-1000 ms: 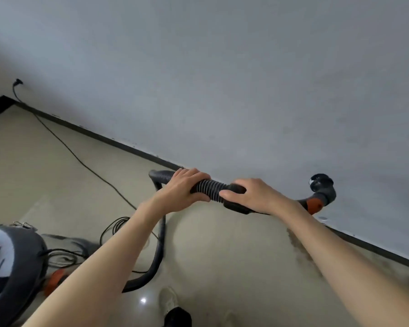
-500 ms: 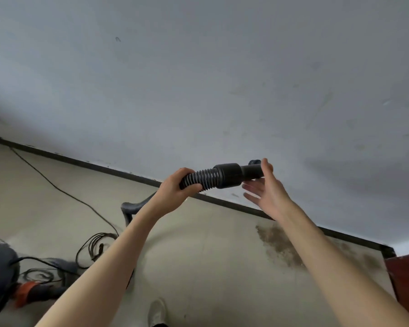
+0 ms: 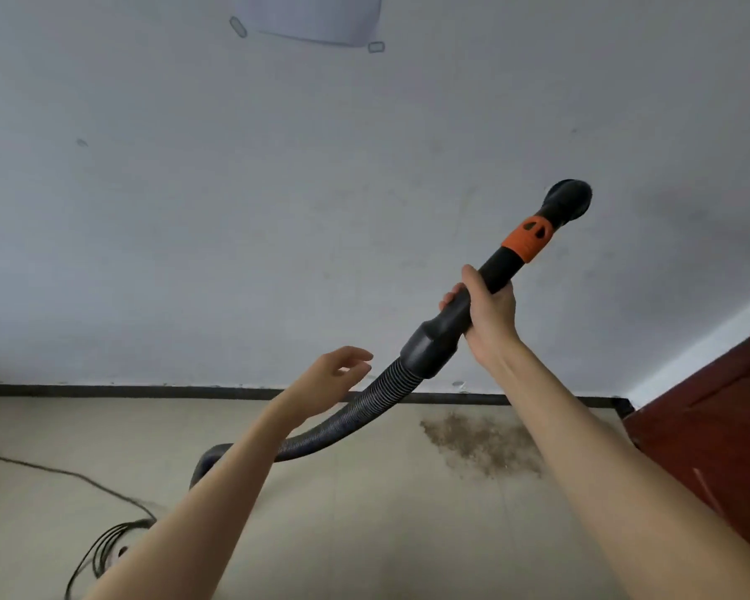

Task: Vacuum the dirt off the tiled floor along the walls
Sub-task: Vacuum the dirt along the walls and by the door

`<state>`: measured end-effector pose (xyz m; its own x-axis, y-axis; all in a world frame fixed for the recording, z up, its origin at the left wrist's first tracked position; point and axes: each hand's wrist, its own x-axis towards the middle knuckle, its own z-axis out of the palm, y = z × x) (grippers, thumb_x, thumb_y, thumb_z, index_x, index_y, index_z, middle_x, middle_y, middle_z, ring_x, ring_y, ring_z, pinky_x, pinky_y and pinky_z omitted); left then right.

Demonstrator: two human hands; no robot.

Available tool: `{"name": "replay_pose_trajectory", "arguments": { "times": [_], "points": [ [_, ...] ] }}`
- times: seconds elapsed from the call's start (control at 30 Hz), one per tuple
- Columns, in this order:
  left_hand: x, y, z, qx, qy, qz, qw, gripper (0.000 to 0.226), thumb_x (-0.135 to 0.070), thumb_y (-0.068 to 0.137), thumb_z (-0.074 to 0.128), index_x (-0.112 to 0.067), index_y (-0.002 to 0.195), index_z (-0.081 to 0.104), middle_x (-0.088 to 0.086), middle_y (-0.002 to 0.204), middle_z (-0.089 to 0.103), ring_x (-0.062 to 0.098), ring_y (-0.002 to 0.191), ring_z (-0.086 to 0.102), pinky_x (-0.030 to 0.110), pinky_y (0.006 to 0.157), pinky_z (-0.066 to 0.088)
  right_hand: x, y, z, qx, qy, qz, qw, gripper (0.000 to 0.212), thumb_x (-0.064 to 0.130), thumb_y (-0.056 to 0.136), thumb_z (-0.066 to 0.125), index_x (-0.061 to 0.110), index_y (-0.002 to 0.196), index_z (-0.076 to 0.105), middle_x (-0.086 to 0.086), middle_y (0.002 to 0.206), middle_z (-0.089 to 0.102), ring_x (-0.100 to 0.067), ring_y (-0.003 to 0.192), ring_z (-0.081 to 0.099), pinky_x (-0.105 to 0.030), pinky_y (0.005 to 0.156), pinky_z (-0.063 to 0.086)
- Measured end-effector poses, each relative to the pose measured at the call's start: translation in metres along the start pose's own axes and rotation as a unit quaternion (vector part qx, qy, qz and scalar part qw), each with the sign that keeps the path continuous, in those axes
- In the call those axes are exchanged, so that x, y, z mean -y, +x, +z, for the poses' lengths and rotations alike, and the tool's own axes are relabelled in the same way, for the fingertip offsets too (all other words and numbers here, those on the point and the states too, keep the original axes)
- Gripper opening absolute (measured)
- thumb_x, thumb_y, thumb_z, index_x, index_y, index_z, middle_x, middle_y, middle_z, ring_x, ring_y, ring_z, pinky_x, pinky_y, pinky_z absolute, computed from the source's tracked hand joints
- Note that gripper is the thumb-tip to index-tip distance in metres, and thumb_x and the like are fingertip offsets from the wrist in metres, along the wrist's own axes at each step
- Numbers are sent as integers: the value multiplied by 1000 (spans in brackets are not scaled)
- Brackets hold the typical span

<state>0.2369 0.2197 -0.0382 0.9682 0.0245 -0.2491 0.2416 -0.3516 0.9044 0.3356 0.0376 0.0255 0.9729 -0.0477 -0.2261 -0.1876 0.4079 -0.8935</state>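
A thin black cord [image 3: 61, 472] runs over the floor [image 3: 364, 534] at the left and ends in a coil [image 3: 105, 545]. A dark red door [image 3: 711, 426] stands at the right. The floor is smooth, pale tile, with a black strip [image 3: 105, 390] along the grey wall [image 3: 234, 210]. A brown patch of dirt [image 3: 481, 443] lies by that wall. The right hand [image 3: 490, 313] grips the hard black hose handle [image 3: 486, 288] — held up high. The ribbed hose [image 3: 364, 409] bends down. The left hand [image 3: 334, 378] is loose and holds nothing.
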Motion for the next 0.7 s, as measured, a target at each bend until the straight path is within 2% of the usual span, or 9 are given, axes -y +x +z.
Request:
{"name": "replay_pose_trajectory", "arguments": {
  "times": [0.17,0.27,0.33,0.4,0.47,0.53,0.6,0.63,0.7],
  "points": [
    [-52,41,37,44,62,94,993,31,-27,98,47,-18,128,52,-6,121,55,10,105,56,17,82,41,29,4,-41,-51,-46,-110,992,21,12,94,63,17,101,44,-4,65,53,-17,50,56,-30,58,53],
    [-80,59,82,96,72,129,984,39,-31,98,47,-20,136,44,-8,124,50,11,112,52,20,91,37,54,10,-66,-93,-70,-187,976,25,17,95,62,15,107,40,-6,70,53,-17,55,58,-26,59,54],
    [-93,68,116,128,58,144,979,43,-27,99,47,-20,140,36,-11,125,48,10,110,53,18,91,39,73,18,-83,-117,-70,-215,967,24,22,98,57,15,111,38,-6,72,53,-17,59,59,-25,63,55],
    [-105,77,148,140,40,161,976,45,-20,99,46,-18,142,32,-21,114,47,6,97,52,3,77,39,92,30,-105,-133,-49,-220,965,23,26,101,53,14,113,37,-6,73,52,-16,63,59,-26,66,55],
    [-114,88,176,130,52,176,974,46,-17,99,45,-17,143,30,-16,112,46,9,96,47,-3,68,36,107,45,-129,-140,-17,-207,968,19,30,102,50,17,110,39,-3,76,52,-14,66,60,-29,73,55],
    [-121,105,203,112,47,181,976,48,-18,100,43,-18,145,28,-10,121,44,8,104,44,1,75,33,116,64,-155,-133,13,-187,973,11,32,102,49,25,105,40,-2,80,54,-14,70,62,-31,78,55],
    [-124,127,231,96,32,144,984,48,-26,101,39,-19,147,25,-9,132,43,8,118,43,13,95,31,116,87,-186,-123,4,-166,978,12,31,102,49,26,108,40,-2,80,56,-13,71,64,-30,78,54],
    [-122,139,245,86,32,120,989,46,-31,102,36,-20,146,29,-5,136,45,10,123,43,20,100,32,112,100,-203,-113,-18,-153,982,14,30,102,49,24,111,40,-2,78,56,-13,69,64,-29,76,54],
    [-113,163,272,65,43,86,993,42,-32,102,33,-16,140,39,3,136,50,14,125,45,22,99,32,91,124,-236,-79,-85,-124,985,12,26,102,50,21,107,41,-3,74,57,-12,65,65,-27,71,55]
  ]
}}
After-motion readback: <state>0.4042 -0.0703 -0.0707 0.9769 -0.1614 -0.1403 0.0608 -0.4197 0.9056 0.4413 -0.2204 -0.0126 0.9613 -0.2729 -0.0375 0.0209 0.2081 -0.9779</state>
